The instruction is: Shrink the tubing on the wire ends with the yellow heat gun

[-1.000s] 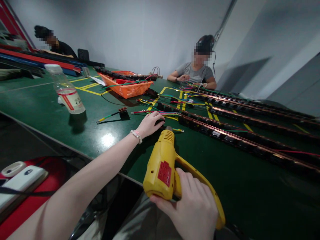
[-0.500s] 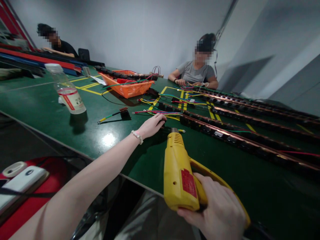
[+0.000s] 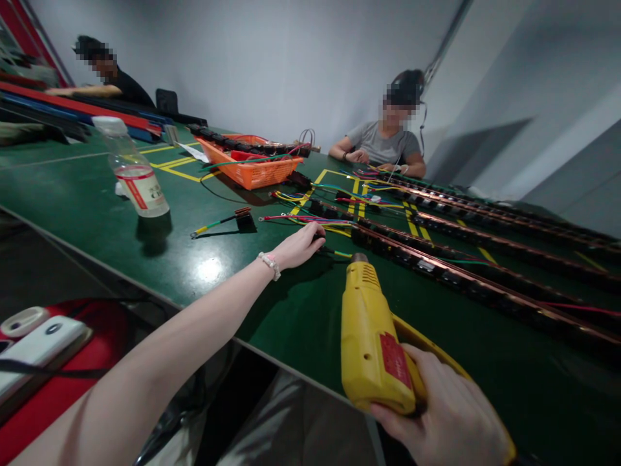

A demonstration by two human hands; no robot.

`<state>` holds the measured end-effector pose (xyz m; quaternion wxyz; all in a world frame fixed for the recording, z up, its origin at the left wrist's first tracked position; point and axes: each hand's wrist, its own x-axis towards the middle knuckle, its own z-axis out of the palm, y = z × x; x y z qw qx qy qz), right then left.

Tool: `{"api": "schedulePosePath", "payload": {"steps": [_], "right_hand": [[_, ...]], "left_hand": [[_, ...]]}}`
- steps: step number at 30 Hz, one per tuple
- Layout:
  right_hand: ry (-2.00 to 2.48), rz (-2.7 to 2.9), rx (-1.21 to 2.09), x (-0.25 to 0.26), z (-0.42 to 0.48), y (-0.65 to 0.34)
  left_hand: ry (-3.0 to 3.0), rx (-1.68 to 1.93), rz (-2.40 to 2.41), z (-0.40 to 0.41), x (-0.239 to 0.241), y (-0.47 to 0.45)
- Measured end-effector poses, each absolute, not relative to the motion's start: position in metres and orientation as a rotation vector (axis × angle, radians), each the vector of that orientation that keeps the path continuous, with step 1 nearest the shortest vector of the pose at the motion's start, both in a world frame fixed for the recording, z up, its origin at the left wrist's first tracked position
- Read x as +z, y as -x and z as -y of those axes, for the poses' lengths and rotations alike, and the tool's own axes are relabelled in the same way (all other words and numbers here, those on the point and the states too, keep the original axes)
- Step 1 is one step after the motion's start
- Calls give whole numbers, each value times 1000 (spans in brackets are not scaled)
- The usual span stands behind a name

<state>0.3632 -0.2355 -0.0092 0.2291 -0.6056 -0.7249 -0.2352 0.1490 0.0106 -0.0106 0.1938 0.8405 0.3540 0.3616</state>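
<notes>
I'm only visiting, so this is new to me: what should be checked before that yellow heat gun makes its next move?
1. Right grip wrapped around the yellow heat gun: ok.
2. Nozzle apart from the left grip: ok, a gap shows.
3. Nozzle apart from the green-and-yellow wire: cannot tell; they meet in this view.
4. Left grip secure: cannot tell; the fingers hide what they hold.
5. Gloves on: not ok, both hands are bare.
6. Plastic bottle away from the nozzle: ok, well to its left.
</notes>
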Motion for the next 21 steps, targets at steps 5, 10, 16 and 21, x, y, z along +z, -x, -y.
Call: {"api": "schedulePosePath", "payload": {"steps": [5, 10, 16, 21], "right_hand": [[1721, 1991, -699, -7, 240, -349], [1716, 1981, -720, -4, 240, -330], [1711, 1946, -642, -1, 238, -302], [1630, 1923, -556, -4, 236, -286]], "left_hand": [[-2368, 1027, -950, -10, -8, -151], [-2361, 1028, -941, -8, -8, -154], [-2351, 1027, -954, -7, -6, -156], [-2337, 1057, -960, -7, -6, -156]]}}
